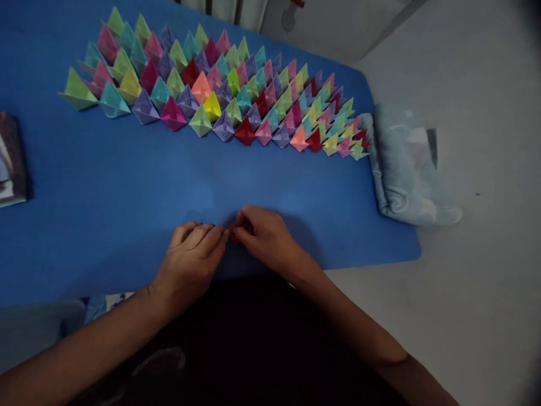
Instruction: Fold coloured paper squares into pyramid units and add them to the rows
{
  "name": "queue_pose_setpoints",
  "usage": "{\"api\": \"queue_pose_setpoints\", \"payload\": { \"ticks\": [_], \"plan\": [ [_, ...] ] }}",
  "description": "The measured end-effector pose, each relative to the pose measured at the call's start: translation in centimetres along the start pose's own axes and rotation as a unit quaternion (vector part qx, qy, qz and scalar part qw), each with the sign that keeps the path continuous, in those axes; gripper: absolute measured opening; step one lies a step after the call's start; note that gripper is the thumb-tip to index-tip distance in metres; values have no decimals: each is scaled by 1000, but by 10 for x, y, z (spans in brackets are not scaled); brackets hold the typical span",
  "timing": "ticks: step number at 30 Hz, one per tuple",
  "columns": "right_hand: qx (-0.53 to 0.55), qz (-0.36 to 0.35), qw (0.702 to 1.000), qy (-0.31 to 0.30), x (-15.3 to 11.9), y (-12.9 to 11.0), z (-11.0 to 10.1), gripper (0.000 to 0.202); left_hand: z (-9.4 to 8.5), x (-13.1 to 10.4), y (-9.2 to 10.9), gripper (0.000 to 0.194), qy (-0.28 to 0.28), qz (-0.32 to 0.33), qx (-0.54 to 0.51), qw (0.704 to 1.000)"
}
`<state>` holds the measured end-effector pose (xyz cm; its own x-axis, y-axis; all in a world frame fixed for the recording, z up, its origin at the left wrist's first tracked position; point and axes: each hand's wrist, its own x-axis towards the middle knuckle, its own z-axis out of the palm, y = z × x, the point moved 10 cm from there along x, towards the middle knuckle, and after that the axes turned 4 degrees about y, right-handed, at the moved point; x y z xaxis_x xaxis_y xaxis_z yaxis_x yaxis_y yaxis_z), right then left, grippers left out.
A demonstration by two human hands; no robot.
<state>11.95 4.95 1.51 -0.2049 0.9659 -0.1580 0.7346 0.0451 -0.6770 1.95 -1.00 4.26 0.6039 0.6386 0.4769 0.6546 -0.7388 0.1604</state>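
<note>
Between my fingertips, near the front edge of the table, is a small piece of red paper [233, 231], mostly covered by the hands. My left hand [192, 254] reaches it from the left, with fingers bent together and their tips at its edge. From the right, my right hand [266, 234] pinches it between thumb and forefinger. Its folded shape cannot be made out. Beyond the hands, folded paper boats [202, 121] in green, pink, purple, blue, red and yellow stand in close rows.
The blue table [127, 186] has its front edge just before my body. A folded grey-blue patterned cloth [397, 169] lies at its right end, by a pale wall [477, 141]. A dark-edged box [14, 163] stands at the far left.
</note>
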Motion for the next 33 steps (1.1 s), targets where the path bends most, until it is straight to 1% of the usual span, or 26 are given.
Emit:
{"api": "queue_pose_setpoints", "payload": {
  "ticks": [4, 9, 11, 13, 15, 16, 18, 20, 23, 25, 27, 28, 30, 33],
  "plan": [
    [1, 8, 1000, -11, 3, 2, 2, 13, -1, 0, 0, 30, 9, 7, 1, 1000],
    [-11, -2, 1000, -11, 6, -1, 3, 14, -1, -4, -4, 32, 15, -11, -25, 999],
    [-7, -4, 1000, -11, 3, -2, 4, 13, 0, 1, -9, 32, 1, -22, -33, 999],
    [24, -4, 1000, 0, -2, -1, 3, 10, 6, 11, -14, 30, -46, -25, -41, 998],
    [107, 13, 994, 22, -9, 6, 1, 7, 16, 24, -17, 29, -105, -10, -57, 993],
    [162, 30, 986, 36, -14, 12, 0, 6, 21, 31, -20, 28, -130, -6, -66, 989],
    [261, 71, 960, 72, -25, 28, -4, 10, 30, 46, -23, 26, -167, 3, -84, 982],
    [324, 98, 936, 97, -35, 43, -6, 12, 42, 59, -24, 24, -220, 11, -79, 972],
    [366, 108, 920, 91, -42, 55, -6, 13, 55, 73, -30, 9, -308, -28, -69, 948],
    [378, 103, 917, 82, -43, 57, -6, 14, 61, 75, -25, 17, -380, -36, -79, 921],
    [386, 95, 914, 77, -43, 57, -6, 14, 62, 75, -21, 19, -425, -38, -73, 901],
    [389, 92, 914, 76, -43, 57, -7, 14, 62, 75, -20, 16, -436, -44, -62, 897],
    [391, 84, 914, 74, -43, 55, -7, 13, 60, 76, -22, 13, -436, -57, -48, 897],
    [391, 78, 914, 73, -44, 52, -7, 11, 58, 69, -32, 9, -426, -115, -91, 893]
  ]
}}
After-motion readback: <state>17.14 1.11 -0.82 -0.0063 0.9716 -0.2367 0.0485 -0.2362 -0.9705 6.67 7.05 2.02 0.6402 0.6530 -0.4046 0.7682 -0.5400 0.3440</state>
